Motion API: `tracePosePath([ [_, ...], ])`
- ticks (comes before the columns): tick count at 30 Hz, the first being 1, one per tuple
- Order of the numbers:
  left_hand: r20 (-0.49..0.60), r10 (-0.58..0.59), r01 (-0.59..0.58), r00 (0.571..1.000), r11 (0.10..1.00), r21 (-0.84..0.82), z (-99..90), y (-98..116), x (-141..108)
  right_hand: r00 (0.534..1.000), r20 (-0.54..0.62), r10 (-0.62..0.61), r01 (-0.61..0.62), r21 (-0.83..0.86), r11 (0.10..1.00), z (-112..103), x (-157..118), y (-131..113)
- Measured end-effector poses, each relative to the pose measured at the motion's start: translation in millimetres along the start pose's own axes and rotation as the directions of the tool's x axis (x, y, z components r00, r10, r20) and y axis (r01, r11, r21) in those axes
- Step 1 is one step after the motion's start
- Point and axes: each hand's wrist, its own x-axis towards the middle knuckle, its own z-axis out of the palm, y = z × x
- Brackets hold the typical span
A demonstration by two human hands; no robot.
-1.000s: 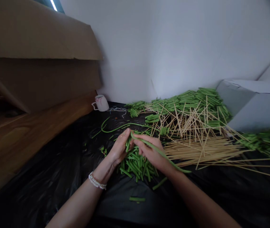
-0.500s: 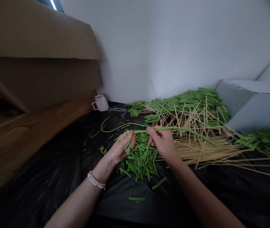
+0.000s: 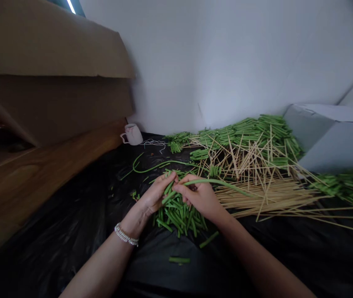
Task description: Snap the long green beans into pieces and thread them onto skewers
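Observation:
A long garlic scape is pinched in my right hand, its free end arching off to the right over the sticks. Its other end pokes out to the left, close to my left hand. Short cut scape pieces sit in my left hand, the fingers closed round them. Both hands are almost touching above a loose pile of cut scape pieces. One more long, curled scape lies behind the hands, and two loose pieces lie in front of the pile.
Bare wooden skewers lie to the right. Behind them are rows of skewered scape pieces, with another bunch far right. A white mug stands near the wall. Cardboard box left, white box right; black plastic sheet underneath.
My right hand has moved left and down with the long scape, whose near end is now beside the left hand's pieces. My left hand has hardly moved.

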Motion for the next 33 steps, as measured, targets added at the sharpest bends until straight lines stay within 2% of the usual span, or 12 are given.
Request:
tracePosePath([
  [5,0.113,-0.119,0.114,0.987,0.992,0.048,1.5,-1.9,-7.4,0.998,-0.063,-0.012,0.011,-0.007,1.000,-6.8,6.0,4.5],
  [9,0.216,-0.154,0.147,0.964,0.988,0.048,-1.4,-0.1,-10.6,0.998,-0.058,0.038,-0.033,0.098,0.995,-12.1,9.2,3.6],
  [12,0.231,-0.138,0.135,0.963,0.990,0.028,-0.5,1.0,-11.4,0.992,-0.110,0.064,-0.047,0.157,0.986,-17.8,11.9,3.2],
  [16,0.161,-0.050,0.049,0.986,0.999,0.008,3.8,1.5,-9.4,0.979,-0.203,0.013,0.016,0.140,0.990,-21.0,12.2,2.3],
  [18,0.133,0.006,-0.003,0.991,1.000,-0.021,4.8,0.7,-6.8,0.971,-0.235,-0.052,0.067,0.055,0.996,-18.7,9.5,0.8],
  [21,0.113,0.063,-0.054,0.992,0.995,-0.084,3.7,-1.7,-2.5,0.937,-0.237,-0.255,0.204,-0.220,0.954,-10.3,2.2,0.1],
  [24,0.018,0.072,-0.069,0.997,0.989,-0.132,1.8,-3.9,-0.1,0.884,-0.063,-0.463,0.373,-0.503,0.779,0.6,-6.2,4.0],
  [26,-0.031,0.053,-0.057,0.998,0.989,-0.139,1.3,-4.5,0.1,0.862,0.066,-0.503,0.431,-0.617,0.658,6.0,-10.0,7.0],
  [27,-0.038,0.041,-0.046,0.998,0.989,-0.139,1.3,-4.5,0.2,0.862,0.094,-0.499,0.437,-0.638,0.634,7.5,-11.1,7.6],
  [28,-0.034,0.030,-0.035,0.999,0.989,-0.141,1.2,-4.3,0.3,0.867,0.089,-0.490,0.428,-0.633,0.645,8.0,-11.6,7.1],
  [30,-0.026,0.027,-0.031,0.999,0.985,-0.172,0.2,-3.0,1.5,0.896,0.015,-0.443,0.381,-0.538,0.752,6.4,-11.1,3.0],
  [33,-0.005,0.035,-0.035,0.999,0.959,-0.280,-4.0,1.0,4.5,0.966,-0.075,-0.247,0.224,-0.235,0.946,-0.3,-8.2,-6.3],
])
